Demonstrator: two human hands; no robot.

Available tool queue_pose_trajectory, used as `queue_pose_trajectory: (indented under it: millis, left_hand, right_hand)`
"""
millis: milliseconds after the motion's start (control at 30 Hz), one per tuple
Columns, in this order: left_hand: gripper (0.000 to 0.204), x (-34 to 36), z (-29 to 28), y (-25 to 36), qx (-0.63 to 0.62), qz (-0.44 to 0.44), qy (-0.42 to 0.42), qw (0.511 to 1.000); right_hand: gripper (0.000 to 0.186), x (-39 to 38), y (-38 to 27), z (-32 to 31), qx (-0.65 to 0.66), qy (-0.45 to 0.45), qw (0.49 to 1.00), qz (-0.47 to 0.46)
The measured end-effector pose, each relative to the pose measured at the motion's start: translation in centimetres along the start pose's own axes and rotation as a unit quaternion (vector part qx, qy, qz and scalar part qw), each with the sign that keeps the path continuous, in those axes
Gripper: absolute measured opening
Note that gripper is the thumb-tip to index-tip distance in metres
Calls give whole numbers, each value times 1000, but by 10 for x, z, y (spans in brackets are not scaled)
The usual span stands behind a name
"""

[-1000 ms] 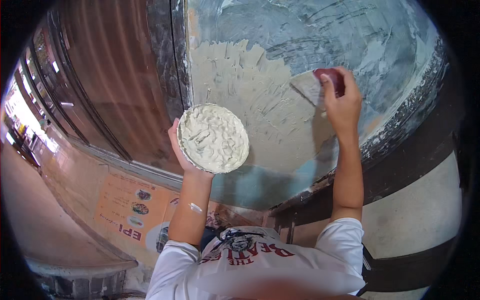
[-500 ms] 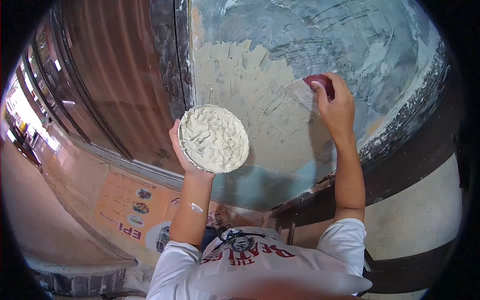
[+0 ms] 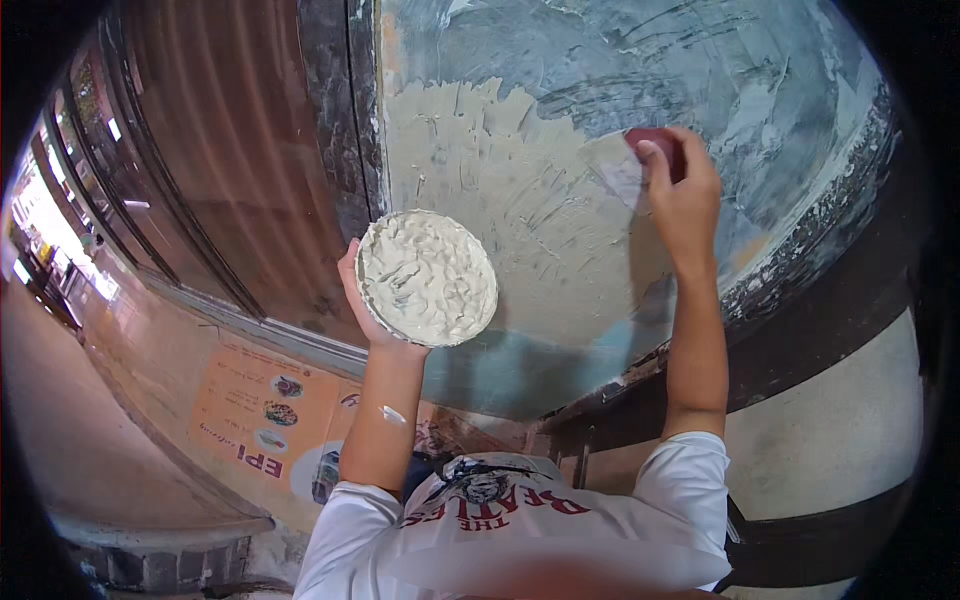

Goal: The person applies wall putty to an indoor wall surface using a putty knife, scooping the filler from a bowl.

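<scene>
Putty (image 3: 428, 278), thick and cream-coloured, fills the round bowl (image 3: 494, 290) up to its crusted, uneven rim, its surface folded into soft ridges and small hollows. The left hand (image 3: 362, 314) cups the bowl from the left and underneath, fingers spread along its outer side. Up and to the right of the bowl, the right hand (image 3: 686, 200) grasps a scraper, thumb on the near face of its dark red, smooth handle (image 3: 652, 138). The blade (image 3: 620, 176) is flat and pale, widening away from the grip; it is somewhat blurred, so it seems to lie against the wall (image 3: 690, 55), but how firmly cannot be told.

Beyond the bowl, a beige coat (image 3: 480, 150) covers part of the wall, matte and scored with short strokes, its upper edge ragged. Farther beyond the bowl, the wall is blue-grey, cloudy and streaked with dark arcs; just below the bowl, a smoother bluish strip (image 3: 490, 375) shows. Well to the right of the bowl runs rough, dark trim (image 3: 800, 250) flecked with white.

Left of the bowl stand a dark, scuffed frame (image 3: 335, 100) and a glossy brown panel (image 3: 220, 130) with wavy bands. Down and left of the bowl is a flat orange poster (image 3: 250, 390) with food pictures. Below the bowl, a white smear (image 3: 392, 414) marks the left forearm (image 3: 380, 440).
</scene>
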State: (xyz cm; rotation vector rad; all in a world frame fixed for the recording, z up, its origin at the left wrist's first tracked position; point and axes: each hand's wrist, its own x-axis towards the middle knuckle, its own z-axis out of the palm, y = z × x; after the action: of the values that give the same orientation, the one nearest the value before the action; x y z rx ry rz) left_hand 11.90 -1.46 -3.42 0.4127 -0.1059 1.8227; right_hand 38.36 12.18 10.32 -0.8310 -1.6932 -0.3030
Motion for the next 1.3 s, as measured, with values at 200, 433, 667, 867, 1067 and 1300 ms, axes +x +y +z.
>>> queue_pose_trajectory:
  millis: [200, 433, 667, 867, 1067, 1300]
  left_hand:
    - [61, -1, -1, 2, 2, 5, 15, 1000]
    - [62, 0, -2, 1, -1, 3, 25, 1000]
    - [62, -1, 6, -5, -13, -10, -12, 1000]
    - [62, -4, 15, -7, -17, -17, -28, 999]
    - [63, -1, 13, -11, -8, -22, -12, 1000]
    - [61, 1, 14, -18, 16, -4, 1, 1000]
  right_hand:
    - [27, -6, 3, -11, 53, -12, 997, 46]
    - [25, -1, 3, -12, -36, 3, 999, -15]
    - [20, -21, -21, -37, 151, -75, 985, -33]
    - [32, -53, -59, -39, 151, -157, 935, -282]
    - [29, -60, -67, -46, 162, -206, 907, -331]
    - [30, -75, -66, -40, 175, -143, 895, -384]
